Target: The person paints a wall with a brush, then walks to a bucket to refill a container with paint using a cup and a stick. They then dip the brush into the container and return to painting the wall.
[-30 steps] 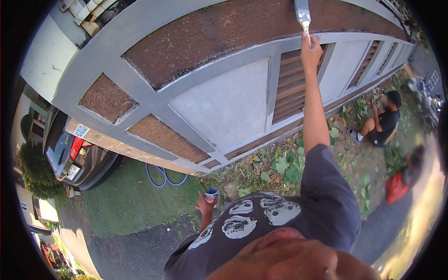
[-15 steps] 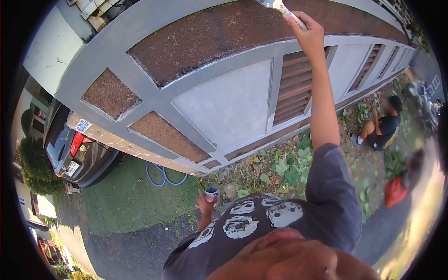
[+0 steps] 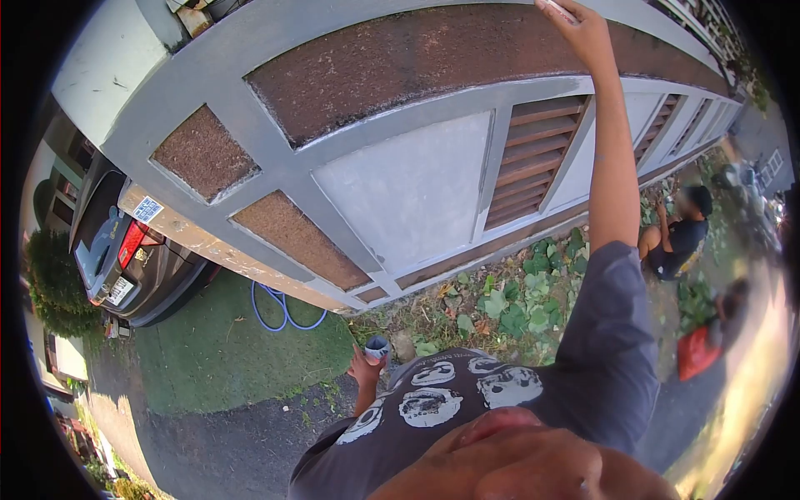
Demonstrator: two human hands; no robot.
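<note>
right hand [image 3: 588,32] and brush [image 3: 556,8] higher

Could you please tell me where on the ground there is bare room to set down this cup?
The grass between the parked car, the blue hose and the asphalt lies bare, the asphalt too. The foot of the wall is crowded with leafy weeds, a seated person and a red bag beyond. The left hand holds the cup, the right hand a brush.
</note>
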